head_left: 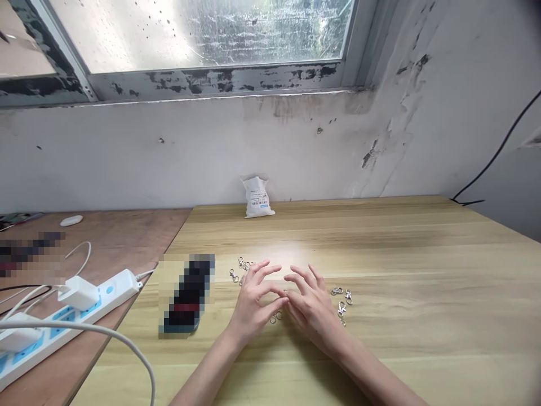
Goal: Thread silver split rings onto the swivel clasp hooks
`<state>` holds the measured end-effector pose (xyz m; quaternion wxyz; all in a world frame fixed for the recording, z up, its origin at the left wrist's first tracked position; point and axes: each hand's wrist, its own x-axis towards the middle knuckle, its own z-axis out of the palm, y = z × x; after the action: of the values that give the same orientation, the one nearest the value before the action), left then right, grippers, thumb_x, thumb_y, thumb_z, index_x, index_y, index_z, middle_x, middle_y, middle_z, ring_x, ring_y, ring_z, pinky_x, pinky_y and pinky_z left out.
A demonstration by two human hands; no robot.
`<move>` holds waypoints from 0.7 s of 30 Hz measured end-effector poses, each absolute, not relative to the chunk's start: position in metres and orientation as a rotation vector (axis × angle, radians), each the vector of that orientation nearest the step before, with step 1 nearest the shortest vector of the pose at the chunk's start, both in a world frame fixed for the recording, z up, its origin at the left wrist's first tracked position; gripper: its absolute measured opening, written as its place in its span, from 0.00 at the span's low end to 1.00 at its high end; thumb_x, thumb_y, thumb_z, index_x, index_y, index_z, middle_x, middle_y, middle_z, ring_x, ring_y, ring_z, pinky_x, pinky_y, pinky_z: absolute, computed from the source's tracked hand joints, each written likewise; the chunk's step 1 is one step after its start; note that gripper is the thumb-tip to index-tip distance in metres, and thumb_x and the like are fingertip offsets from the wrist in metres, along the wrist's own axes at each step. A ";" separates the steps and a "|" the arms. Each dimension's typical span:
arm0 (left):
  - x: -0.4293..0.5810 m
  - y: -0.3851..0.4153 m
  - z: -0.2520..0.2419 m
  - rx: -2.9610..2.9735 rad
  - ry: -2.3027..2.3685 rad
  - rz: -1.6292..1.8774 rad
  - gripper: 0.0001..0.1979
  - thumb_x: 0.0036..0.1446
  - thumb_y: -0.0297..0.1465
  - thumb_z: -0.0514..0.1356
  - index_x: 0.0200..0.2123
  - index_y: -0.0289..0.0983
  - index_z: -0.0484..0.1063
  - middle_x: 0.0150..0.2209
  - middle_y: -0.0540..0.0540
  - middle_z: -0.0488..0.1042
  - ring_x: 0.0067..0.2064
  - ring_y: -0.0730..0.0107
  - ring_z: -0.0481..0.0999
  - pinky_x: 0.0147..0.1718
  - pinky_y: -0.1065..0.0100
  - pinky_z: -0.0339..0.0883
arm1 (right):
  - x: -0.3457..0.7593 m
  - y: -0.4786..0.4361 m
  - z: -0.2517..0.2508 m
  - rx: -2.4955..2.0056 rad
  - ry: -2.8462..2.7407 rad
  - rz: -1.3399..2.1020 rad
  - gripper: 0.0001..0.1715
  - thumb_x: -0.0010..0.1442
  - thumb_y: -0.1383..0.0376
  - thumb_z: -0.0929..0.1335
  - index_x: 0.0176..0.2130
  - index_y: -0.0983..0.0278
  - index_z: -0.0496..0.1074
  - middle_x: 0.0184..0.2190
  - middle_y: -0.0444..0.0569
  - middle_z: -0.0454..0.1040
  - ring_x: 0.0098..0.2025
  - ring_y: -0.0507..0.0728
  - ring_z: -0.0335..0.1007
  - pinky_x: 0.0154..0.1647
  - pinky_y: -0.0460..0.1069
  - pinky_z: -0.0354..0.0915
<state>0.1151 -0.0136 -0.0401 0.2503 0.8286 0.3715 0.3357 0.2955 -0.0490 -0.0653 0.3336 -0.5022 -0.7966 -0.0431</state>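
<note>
My left hand [256,299] and my right hand [310,307] rest palm down on the light wood-grain table [380,248], with their fingertips almost meeting at the middle. Neither hand visibly holds anything. A loose group of silver swivel lobster clasps [242,269] lies just beyond and left of my left hand. More silver clasps [341,301] lie close to the fingers of my right hand. Small split rings [275,317] sit under the gap between my hands, partly hidden by them.
A pixelated, obscured dark object [188,293] lies left of my hands. A small white bag [257,197] stands against the wall. On a lower plywood surface [97,242] at left are a white power strip [71,321], a plugged-in charger [80,293] and white cables.
</note>
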 end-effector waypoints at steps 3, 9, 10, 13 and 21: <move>0.115 -0.012 -0.040 2.207 1.012 0.924 0.02 0.58 0.32 0.64 0.33 0.44 0.77 0.57 0.49 0.71 0.65 0.52 0.57 0.63 0.41 0.47 | 0.295 -0.049 -0.065 -1.300 -2.080 -0.127 0.09 0.66 0.65 0.65 0.35 0.59 0.74 0.46 0.48 0.74 0.60 0.61 0.60 0.66 0.64 0.47; 0.113 -0.008 -0.042 1.934 1.031 0.924 0.07 0.52 0.33 0.68 0.35 0.42 0.74 0.56 0.47 0.71 0.64 0.56 0.61 0.63 0.46 0.53 | 0.294 -0.051 -0.058 -1.257 -2.091 -0.111 0.11 0.67 0.65 0.64 0.34 0.59 0.74 0.45 0.47 0.74 0.60 0.61 0.61 0.66 0.65 0.46; 0.112 -0.008 -0.043 1.913 1.034 0.901 0.08 0.52 0.33 0.68 0.36 0.43 0.74 0.56 0.47 0.71 0.64 0.56 0.61 0.63 0.46 0.53 | 0.294 -0.052 -0.058 -1.251 -2.091 -0.117 0.11 0.66 0.66 0.64 0.34 0.59 0.74 0.45 0.47 0.74 0.59 0.61 0.61 0.66 0.65 0.46; 0.112 -0.007 -0.045 1.894 1.014 0.833 0.04 0.52 0.35 0.68 0.33 0.44 0.78 0.57 0.48 0.71 0.64 0.56 0.60 0.64 0.46 0.52 | 0.293 -0.051 -0.057 -1.245 -2.090 -0.151 0.09 0.65 0.65 0.65 0.37 0.58 0.75 0.44 0.48 0.74 0.59 0.61 0.62 0.66 0.65 0.47; 0.102 0.000 -0.037 2.072 0.958 0.796 0.04 0.54 0.34 0.67 0.28 0.43 0.78 0.58 0.48 0.70 0.65 0.55 0.59 0.62 0.43 0.53 | 0.304 -0.046 -0.056 -1.185 -2.145 0.080 0.10 0.66 0.62 0.66 0.34 0.56 0.77 0.44 0.47 0.74 0.59 0.61 0.61 0.64 0.67 0.50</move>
<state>0.1019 0.0001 -0.0369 0.3543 0.8015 0.3705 0.3078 0.3038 -0.0455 -0.0560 0.3382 -0.4547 -0.8234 0.0307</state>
